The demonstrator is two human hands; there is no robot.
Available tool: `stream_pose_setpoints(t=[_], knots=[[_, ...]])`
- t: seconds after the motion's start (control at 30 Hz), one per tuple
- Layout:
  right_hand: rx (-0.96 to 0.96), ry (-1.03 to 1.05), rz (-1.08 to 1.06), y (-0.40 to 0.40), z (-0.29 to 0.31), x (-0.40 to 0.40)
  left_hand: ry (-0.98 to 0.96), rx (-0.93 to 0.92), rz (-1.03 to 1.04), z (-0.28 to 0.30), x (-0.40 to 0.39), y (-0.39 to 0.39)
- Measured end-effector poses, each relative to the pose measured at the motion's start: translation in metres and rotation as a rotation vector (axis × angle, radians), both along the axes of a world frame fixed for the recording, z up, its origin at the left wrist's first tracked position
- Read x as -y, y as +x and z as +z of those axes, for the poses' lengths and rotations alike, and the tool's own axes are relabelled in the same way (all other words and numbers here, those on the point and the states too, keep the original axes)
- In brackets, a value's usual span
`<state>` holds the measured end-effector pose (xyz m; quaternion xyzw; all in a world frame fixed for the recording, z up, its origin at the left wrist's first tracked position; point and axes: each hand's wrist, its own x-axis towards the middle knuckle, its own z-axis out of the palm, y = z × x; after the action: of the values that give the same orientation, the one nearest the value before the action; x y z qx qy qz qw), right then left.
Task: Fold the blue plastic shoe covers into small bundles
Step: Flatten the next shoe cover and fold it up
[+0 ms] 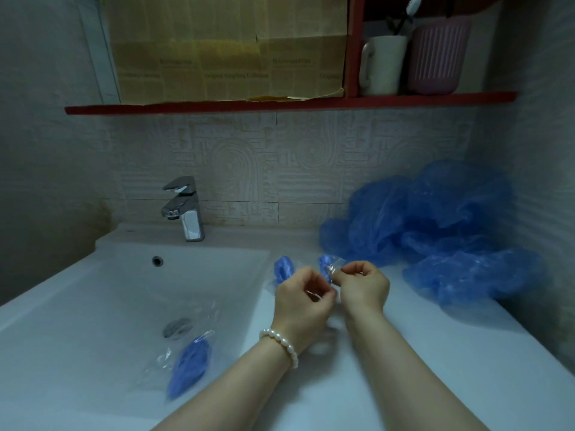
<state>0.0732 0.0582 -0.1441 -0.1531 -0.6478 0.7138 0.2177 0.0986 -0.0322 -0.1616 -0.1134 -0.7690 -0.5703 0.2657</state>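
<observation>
Three bundles (189, 367) appear finished; one at twelve o'clock of the hands is pinched with clear wrap by the left hand (300, 295) and right hand (362, 286). A loose pile (435, 231) at two o'clock remains.

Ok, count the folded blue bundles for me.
3. One bagged bundle lies in the sink basin, one sits behind the left hand, one is at the right hand fingertips. The loose pile may hide more.
</observation>
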Motion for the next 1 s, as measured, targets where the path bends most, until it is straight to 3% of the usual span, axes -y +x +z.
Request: stream_pose_setpoints(t=[0.1, 0.2, 0.33, 0.5, 0.57, 0.67, 0.83, 1.0], knots=[[-0.016, -0.061, 0.014, 0.000, 0.003, -0.006, 0.216, 0.012, 0.329, 0.007, 0.018, -0.012], [-0.051, -0.202, 0.012, -0.002, 0.007, -0.015, 0.630, 0.347, 0.410, 0.006, 0.041, -0.029], [-0.098, -0.451, 0.129, -0.002, 0.012, -0.020, 1.076, 0.551, -0.012, 0.019, 0.039, -0.023], [-0.139, -0.535, 0.211, -0.004, 0.012, -0.015, 1.289, 0.871, -0.444, 0.035, 0.021, -0.009], [-0.146, -0.536, 0.206, -0.004, 0.012, -0.013, 1.279, 0.993, -0.538, 0.034, 0.013, -0.005], [-0.142, -0.487, 0.167, -0.004, 0.011, -0.013, 1.186, 0.941, -0.508, 0.030, 0.001, -0.007], [-0.088, -0.146, 0.044, 0.001, 0.007, -0.008, 1.182, 0.672, -0.240, 0.017, 0.000, -0.019], [-0.078, -0.063, 0.032, 0.001, 0.002, -0.003, 1.255, 0.591, -0.190, 0.013, 0.005, -0.022]])
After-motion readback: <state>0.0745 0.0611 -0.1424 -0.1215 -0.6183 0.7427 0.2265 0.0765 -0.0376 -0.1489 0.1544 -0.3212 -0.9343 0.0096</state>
